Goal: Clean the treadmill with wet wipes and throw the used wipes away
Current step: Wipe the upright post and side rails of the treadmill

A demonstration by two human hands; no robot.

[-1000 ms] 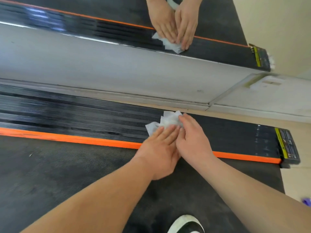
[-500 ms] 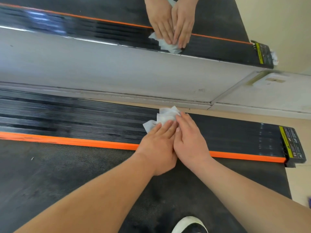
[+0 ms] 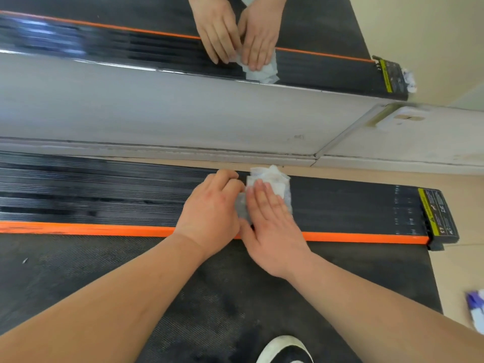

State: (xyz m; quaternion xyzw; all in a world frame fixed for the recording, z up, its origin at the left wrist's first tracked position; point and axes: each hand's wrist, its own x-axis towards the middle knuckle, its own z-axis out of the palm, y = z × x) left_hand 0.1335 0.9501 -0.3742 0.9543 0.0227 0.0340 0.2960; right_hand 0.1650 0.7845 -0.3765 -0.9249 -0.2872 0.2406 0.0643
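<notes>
The crumpled white wet wipe (image 3: 272, 180) lies on the treadmill's black ribbed side rail (image 3: 104, 195), towards the rail's right end and near its far edge. The right hand (image 3: 272, 226) rests flat on top of it, fingers straight and close together, palm down, pressing the wipe onto the rail; its heel crosses the orange stripe (image 3: 78, 229) that runs along the rail's near edge. The left hand (image 3: 209, 213) sits just beside it, touching the wipe's left side. Its fingers are curled under at the knuckles, but whether they pinch the wipe or only butt against it cannot be told, since the fingertips are hidden. A greyer fold of the wipe shows in the gap between the two hands.

Both forearms reach in from the bottom of the view over the dark textured treadmill belt (image 3: 78, 279). A yellow warning label (image 3: 433, 213) marks the rail's right end. Beyond the rail stands a grey panel (image 3: 157, 113), and above it a mirror surface (image 3: 327, 27) reflects the hands and wipe. A black and white shoe (image 3: 285, 349) stands on the belt at the bottom edge. A blurred blue and white packet (image 3: 475, 313) lies on the beige floor (image 3: 466, 258) at the right
</notes>
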